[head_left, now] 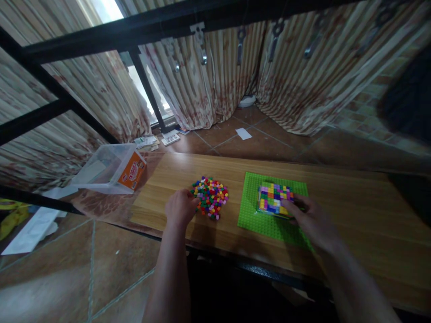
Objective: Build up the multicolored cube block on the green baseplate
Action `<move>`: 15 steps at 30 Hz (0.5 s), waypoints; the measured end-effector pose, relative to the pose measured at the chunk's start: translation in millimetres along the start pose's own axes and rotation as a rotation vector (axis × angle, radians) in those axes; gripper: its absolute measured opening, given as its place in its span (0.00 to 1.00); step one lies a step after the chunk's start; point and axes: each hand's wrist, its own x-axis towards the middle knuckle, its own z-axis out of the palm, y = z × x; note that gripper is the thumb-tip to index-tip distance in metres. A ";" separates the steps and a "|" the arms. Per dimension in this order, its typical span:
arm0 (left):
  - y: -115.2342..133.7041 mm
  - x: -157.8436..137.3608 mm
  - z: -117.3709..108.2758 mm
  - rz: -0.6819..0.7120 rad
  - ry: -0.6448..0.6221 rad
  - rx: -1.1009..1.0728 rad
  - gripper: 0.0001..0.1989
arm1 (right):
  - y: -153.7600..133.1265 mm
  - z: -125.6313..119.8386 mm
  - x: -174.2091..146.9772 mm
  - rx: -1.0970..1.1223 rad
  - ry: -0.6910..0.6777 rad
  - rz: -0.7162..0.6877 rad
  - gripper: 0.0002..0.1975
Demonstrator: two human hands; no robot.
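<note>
A loose pile of small multicoloured toy bricks (pixel 211 199) lies on the wooden table. My left hand (pixel 182 207) is at the pile's left edge, its fingers curled together among the nearest bricks; what they hold, if anything, is hidden. To the right, a green studded baseplate (pixel 248 197) lies flat. On it is a rectangular block built of bricks (pixel 273 194), with a patchwork top of yellow, purple, blue and white. My right hand (pixel 311 222) grips this block at its right end, thumb on the top and fingers along the far side.
The wooden tabletop (pixel 357 215) runs long to the right. At its left stands a clear plastic bin (pixel 107 170) with an orange label. A black metal frame (pixel 111 33) with hanging hooks crosses above. Papers (pixel 243 133) lie on the tiled floor before the curtains (pixel 222 80).
</note>
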 end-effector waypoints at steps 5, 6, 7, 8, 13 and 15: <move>2.7 6.2 2.3 -0.009 -0.046 0.078 0.14 | -4.6 0.1 -1.0 0.058 0.034 0.006 0.30; 2.7 7.7 2.6 -0.003 -0.054 0.084 0.14 | -5.3 0.2 -0.9 0.070 0.050 0.006 0.30; 2.9 9.0 2.8 0.005 -0.060 0.089 0.15 | -5.9 0.2 -0.7 0.082 0.062 0.005 0.30; 3.2 10.0 2.8 0.011 -0.061 0.094 0.15 | -6.2 0.3 -0.5 0.093 0.068 0.003 0.29; 2.0 11.0 -1.6 0.017 -0.064 0.072 0.14 | -3.8 -0.5 3.2 0.150 0.115 -0.013 0.26; 0.0 9.7 -5.6 0.039 -0.081 -0.037 0.14 | -3.1 -0.7 4.8 0.199 0.161 -0.021 0.24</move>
